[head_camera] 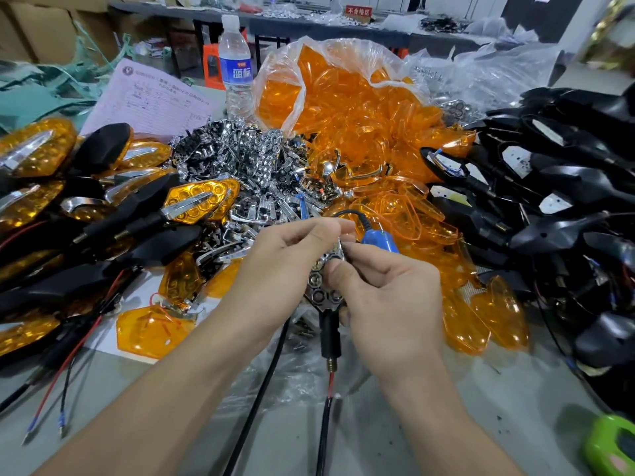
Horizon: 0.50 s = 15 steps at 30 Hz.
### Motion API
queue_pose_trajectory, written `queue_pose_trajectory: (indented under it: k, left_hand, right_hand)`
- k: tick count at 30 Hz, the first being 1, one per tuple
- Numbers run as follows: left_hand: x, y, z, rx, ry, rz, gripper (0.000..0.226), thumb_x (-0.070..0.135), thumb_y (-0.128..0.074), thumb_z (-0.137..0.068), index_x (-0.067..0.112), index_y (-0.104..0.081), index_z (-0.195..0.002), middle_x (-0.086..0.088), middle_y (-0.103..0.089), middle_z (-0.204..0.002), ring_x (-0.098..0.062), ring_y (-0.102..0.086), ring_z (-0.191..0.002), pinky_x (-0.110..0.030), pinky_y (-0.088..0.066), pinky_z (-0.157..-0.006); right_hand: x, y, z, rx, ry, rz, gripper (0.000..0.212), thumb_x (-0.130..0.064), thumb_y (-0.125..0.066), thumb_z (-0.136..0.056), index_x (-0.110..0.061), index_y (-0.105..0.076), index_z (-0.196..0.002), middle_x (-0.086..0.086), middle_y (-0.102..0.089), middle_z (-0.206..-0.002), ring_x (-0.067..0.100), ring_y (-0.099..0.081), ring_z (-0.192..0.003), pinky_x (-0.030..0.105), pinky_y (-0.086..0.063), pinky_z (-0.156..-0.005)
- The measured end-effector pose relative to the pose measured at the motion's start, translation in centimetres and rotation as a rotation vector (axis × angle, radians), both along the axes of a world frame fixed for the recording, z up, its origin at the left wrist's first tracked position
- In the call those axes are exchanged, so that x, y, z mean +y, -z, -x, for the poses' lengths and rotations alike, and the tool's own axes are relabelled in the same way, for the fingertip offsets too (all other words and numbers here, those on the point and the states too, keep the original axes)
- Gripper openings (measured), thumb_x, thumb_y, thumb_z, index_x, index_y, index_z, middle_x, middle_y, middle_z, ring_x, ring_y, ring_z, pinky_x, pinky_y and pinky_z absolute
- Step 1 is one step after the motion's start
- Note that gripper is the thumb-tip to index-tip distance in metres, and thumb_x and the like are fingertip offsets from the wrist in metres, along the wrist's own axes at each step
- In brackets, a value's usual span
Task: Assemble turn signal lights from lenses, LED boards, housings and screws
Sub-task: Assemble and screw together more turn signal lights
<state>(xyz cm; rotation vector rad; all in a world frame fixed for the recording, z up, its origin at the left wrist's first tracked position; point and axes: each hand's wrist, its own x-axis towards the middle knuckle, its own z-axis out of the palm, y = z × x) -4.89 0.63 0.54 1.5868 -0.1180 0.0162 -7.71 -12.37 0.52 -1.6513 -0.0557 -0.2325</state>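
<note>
At the near right corner of the worktop lies a green object, partly cut off. Towards the near left edge trail red and black lead wires with bare blue-sleeved ends.

Just beyond, over the middle of the worktop, both hands work on a half-built turn signal. Its chrome honeycomb reflector faces up with no lens over it, and its black stem and leads hang toward the near edge. The left hand has its fingers curled and pinched at the far tip of the unit. Whether a screw sits in that pinch cannot be told. The right hand is closed around a blue electric screwdriver, thumb lying on the reflector, with the bit aimed at the unit's far end.

This looks like the step of screwing the reflector and board into the housing. The next move calls for keeping the bit square on the screw. After that, an amber lens has to go over the chrome.

Loose amber lenses lie just right of the hands. Finished turn signals pile up along the left edge and black housings along the right. Behind the hands is a heap of chrome reflectors. Farther back stand a clear bag of amber lenses, a water bottle and a pink form.
</note>
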Motion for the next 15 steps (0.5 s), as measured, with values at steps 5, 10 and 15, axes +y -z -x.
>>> queue_pose_trajectory:
  k: [5,10,15]
  left_hand:
    - [0.2,0.0,0.0,-0.028,0.012,-0.008,0.028,0.036,-0.057,-0.092,0.024,-0.082,-0.092,0.003,-0.08,-0.098,-0.009,-0.073,-0.102,-0.027,-0.051,-0.088]
    - [1.0,-0.3,-0.3,-0.02,-0.184,0.027,0.038,0.024,-0.056,-0.105,0.024,-0.079,-0.075,-0.006,-0.079,-0.081,-0.027,-0.076,-0.074,-0.036,-0.063,-0.067]
    - [2.1,-0.7,-0.7,0.006,-0.255,0.043,0.044,0.018,-0.053,-0.104,0.021,-0.071,-0.064,-0.007,-0.071,-0.07,-0.033,-0.063,-0.064,-0.041,-0.056,-0.054]
  right_hand:
    - [0.2,-0.2,0.1,-0.034,0.056,0.054,0.055,-0.014,-0.086,-0.082,-0.064,-0.07,-0.067,-0.022,-0.076,-0.073,0.004,-0.076,-0.077,0.038,-0.065,-0.072]
    - [-2.5,-0.7,-1.3,-0.106,0.195,0.154,0.022,-0.023,-0.076,-0.093,-0.03,-0.079,-0.072,-0.009,-0.076,-0.069,0.018,-0.072,-0.064,0.042,-0.063,-0.063]
    - [-3.9,-0.2,-1.6,-0.045,0.062,0.628,0.022,-0.019,-0.074,-0.094,-0.04,-0.079,-0.098,-0.021,-0.073,-0.098,-0.004,-0.066,-0.094,0.007,-0.05,-0.077]
